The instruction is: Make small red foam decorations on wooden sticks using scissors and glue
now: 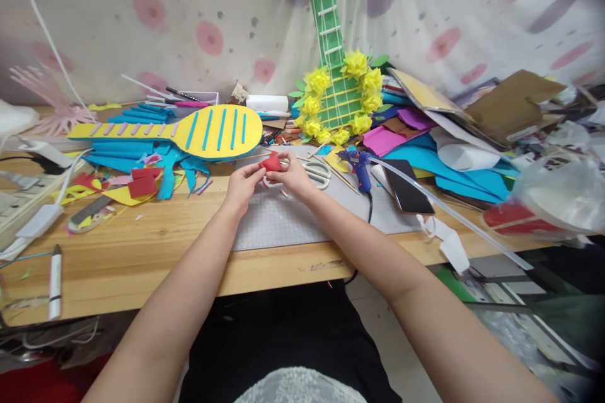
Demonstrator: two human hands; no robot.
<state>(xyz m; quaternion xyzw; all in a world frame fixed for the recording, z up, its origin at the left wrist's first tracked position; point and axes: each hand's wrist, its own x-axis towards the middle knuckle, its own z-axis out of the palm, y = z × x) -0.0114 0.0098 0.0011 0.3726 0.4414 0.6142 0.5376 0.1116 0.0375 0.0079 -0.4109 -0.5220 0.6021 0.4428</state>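
Observation:
A small red paper piece (271, 162), folded or curled, is pinched between my two hands over the cutting mat (283, 220). My left hand (243, 186) grips its left side with fingertips closed. From the right, my right hand (293, 174) holds the same piece between thumb and fingers. Scissors with pale handles (319, 174) lie on the mat just beyond my right hand. Farther right rests a blue glue gun (362, 170) with a long clear glue stick (454, 217) sticking out of its back.
Behind my hands lies a yellow and blue paper guitar (217, 132); a green one with yellow flowers (338, 97) leans on the curtain. A phone (407, 187), colored paper (439, 167), a plastic cup (543, 214), a power strip (28, 201) and red scraps (144, 182) crowd the sides.

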